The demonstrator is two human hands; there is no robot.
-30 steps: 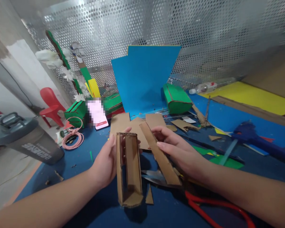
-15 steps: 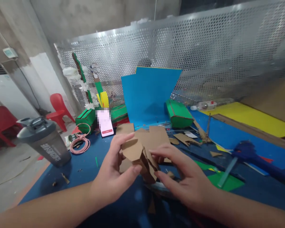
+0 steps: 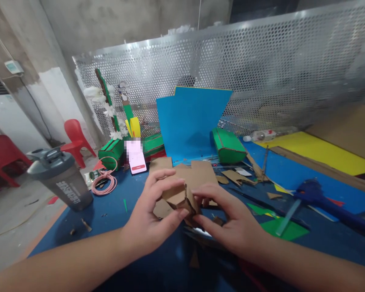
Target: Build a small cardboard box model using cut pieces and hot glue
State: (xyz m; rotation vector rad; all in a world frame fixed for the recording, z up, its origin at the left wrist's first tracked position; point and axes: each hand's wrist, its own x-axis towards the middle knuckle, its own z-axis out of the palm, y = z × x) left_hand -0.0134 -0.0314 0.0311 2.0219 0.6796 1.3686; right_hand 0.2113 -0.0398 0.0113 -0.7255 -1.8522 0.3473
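Observation:
Between my hands is a small folded piece of brown cardboard, shaped like a little box with a dark seam along its right side. My left hand grips it from the left, fingers over the top and thumb on the near face. From the right, my right hand holds it with thumb and fingertips at the seam. A larger flat cardboard piece lies just behind. Under the hands is a round, shiny object, mostly hidden, perhaps a tape roll.
A shaker bottle, a coiled pink cord and a phone stand or lie to the left. At the right rests a dark blue glue gun with a clear stick. Behind are a blue board and a green box.
The cardboard piece has been tilted and pressed closer together, its seam narrower. My left fingers have moved over its top, and both hands are nearer each other.

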